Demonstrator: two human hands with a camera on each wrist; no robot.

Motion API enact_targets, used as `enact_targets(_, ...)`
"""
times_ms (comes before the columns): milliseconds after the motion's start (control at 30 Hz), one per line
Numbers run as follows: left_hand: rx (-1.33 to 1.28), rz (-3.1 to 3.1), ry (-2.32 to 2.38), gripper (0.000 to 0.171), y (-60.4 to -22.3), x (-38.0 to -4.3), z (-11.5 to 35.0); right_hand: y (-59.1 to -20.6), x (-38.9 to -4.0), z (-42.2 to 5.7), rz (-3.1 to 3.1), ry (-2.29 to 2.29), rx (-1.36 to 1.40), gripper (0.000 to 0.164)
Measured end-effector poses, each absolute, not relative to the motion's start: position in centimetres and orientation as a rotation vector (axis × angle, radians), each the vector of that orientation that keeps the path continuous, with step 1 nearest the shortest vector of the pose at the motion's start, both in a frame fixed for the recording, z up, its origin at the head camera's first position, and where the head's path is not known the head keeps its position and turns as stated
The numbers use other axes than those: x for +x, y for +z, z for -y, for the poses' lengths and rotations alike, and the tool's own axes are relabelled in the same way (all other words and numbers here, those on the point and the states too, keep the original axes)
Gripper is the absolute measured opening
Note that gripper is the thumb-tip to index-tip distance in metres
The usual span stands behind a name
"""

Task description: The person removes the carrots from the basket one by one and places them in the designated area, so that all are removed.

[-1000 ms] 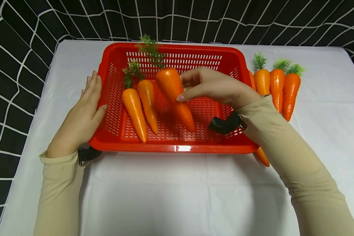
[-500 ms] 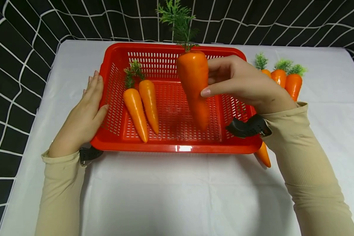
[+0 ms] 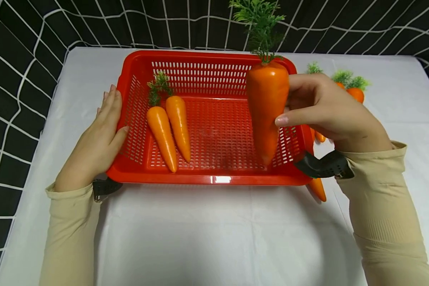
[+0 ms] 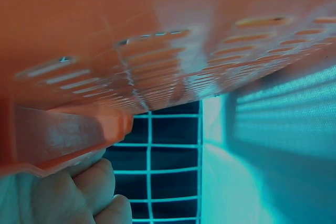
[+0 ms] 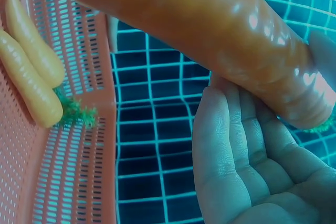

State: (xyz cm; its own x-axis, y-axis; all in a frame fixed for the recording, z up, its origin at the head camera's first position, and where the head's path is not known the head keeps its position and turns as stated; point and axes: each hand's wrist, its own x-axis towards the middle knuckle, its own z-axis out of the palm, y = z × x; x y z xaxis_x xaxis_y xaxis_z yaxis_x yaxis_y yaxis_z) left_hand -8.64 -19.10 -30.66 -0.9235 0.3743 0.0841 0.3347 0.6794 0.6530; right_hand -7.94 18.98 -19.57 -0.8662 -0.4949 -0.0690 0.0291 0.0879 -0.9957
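In the head view my right hand (image 3: 329,107) pinches a large carrot (image 3: 267,107) between thumb and fingers, its green leafy top upward and its tip down, over the right part of the red basket (image 3: 207,179). The right wrist view shows the carrot (image 5: 220,30) lying across the curled fingers (image 5: 212,145). My left hand (image 3: 93,139) rests against the basket's left side, fingers fairly straight. In the left wrist view part of that hand (image 4: 79,192) shows below the basket rim (image 4: 63,135). Two smaller carrots (image 3: 163,139) lie inside the basket at the left, tops away from me.
Several more carrots (image 3: 355,94) lie on the white cloth right of the basket, partly hidden by my right hand. One carrot tip (image 3: 318,190) shows past the basket's front right corner. Black fabric with a white grid (image 3: 214,24) rises behind the table.
My right hand has moved right with the large carrot, from the middle of the basket to its right part, and the carrot now stands more upright. The left hand stays in place.
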Motion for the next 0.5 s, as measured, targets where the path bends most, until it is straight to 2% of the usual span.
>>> enact_targets(233, 0.59, -2.831, 1.089, 0.065, -30.6, -8.6, 19.1, -19.9, -6.5, -21.4, -2.074, -1.873, -0.312, 0.03)
enact_targets(500, 0.57, -2.828, 1.085, 0.064, -30.5, -8.5, 19.1, -20.9, -5.2, -23.7, -2.013, -2.062, -0.28, 0.025)
